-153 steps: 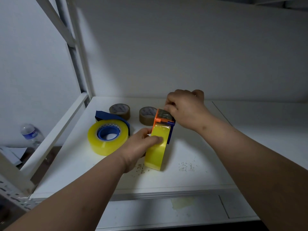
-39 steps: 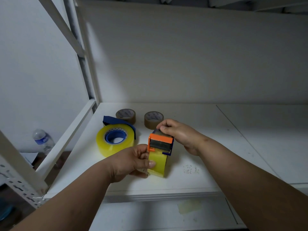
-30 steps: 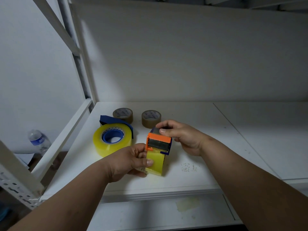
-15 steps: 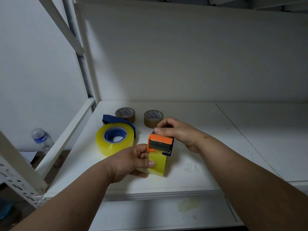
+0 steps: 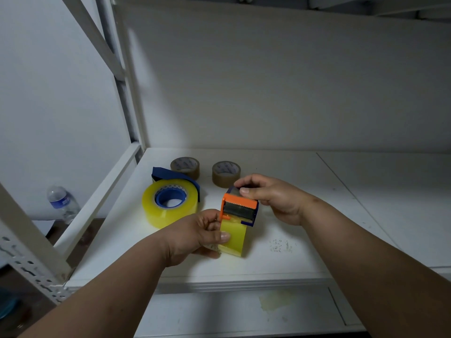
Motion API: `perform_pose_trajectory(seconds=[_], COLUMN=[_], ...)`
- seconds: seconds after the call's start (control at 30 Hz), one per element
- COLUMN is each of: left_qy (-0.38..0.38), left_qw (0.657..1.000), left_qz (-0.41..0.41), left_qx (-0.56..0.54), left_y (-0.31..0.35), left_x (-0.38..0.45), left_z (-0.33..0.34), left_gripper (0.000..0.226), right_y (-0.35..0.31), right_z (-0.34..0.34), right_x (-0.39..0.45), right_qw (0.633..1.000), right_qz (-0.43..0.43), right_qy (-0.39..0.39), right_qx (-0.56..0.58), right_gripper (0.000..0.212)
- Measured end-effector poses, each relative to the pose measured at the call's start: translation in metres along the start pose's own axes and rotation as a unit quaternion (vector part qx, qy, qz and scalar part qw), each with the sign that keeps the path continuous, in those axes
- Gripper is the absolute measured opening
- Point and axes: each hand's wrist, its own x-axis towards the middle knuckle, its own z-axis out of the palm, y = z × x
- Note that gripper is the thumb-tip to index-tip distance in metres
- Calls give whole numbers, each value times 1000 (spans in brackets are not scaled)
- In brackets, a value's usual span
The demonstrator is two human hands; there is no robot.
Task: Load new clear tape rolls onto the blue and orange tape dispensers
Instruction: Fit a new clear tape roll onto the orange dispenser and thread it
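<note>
We are observing the left hand (image 5: 195,234) gripping the clear tape roll (image 5: 233,236), which is standing on edge on the white shelf (image 5: 305,196); the thumb is lying across the roll's near face and the fingers are curling behind it. The right hand (image 5: 271,196) is pinching the top of the orange and blue dispenser (image 5: 240,208), thumb on the orange front edge and fingers over the back. The dispenser is sitting on top of the upright roll, its dark roller facing us. We cannot tell whether the roll is fully seated in it.

Just to the left of the hands, a second clear tape roll (image 5: 156,211) is lying flat on the shelf with a blue core (image 5: 170,197) in its centre and a blue dispenser frame (image 5: 175,175) wrapping round its far side. Behind these, two brown tape rolls (image 5: 185,165) (image 5: 225,170) are lying flat, side by side and apart from each other.

A patch of small specks (image 5: 280,246) is showing on the shelf surface right of the upright roll. Beyond the shelf's white frame post (image 5: 129,93), at the left, a plastic bottle (image 5: 61,201) with a blue label is standing lower down.
</note>
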Motion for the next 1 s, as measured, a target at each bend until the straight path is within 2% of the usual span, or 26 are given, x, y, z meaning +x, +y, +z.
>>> perform_pose_trajectory(seconds=[0.1, 0.2, 0.23, 0.37, 0.5, 0.63, 0.77, 0.87, 1.0], left_qy=[-7, -12, -10, -7, 6, 29, 56, 83, 117], left_qw=[1000, 1000, 1000, 1000, 1000, 998, 992, 976, 948], left_qz=[-2, -3, -3, -4, -3, 11, 4, -23, -63], left_qx=[14, 27, 25, 22, -2, -55, -111, -201, -288], left_y=[2, 3, 3, 3, 1, 3, 10, 15, 22], left_x=[1, 0, 0, -1, -3, 1, 11, 18, 26], left_z=[0, -2, -2, 0, -1, -1, -1, -3, 0], left_gripper=[39, 37, 38, 40, 37, 43, 35, 35, 37], right_y=[-3, -11, -12, -10, -5, 3, 9, 11, 14], right_z=[2, 11, 13, 16, 11, 3, 4, 3, 13], right_x=[1, 4, 6, 15, 14, 14, 12, 7, -1], right_qw=[999, 997, 996, 988, 989, 988, 969, 959, 976], right_qz=[-3, 2, 4, 5, -2, -12, -49, -49, -27], right_qy=[36, 59, 62, 126, 129, 154, 241, 276, 165], right_qx=[-18, -55, -70, -94, -69, -18, -25, -51, -138], right_gripper=[14, 32, 32, 10, 11, 12, 8, 25, 56])
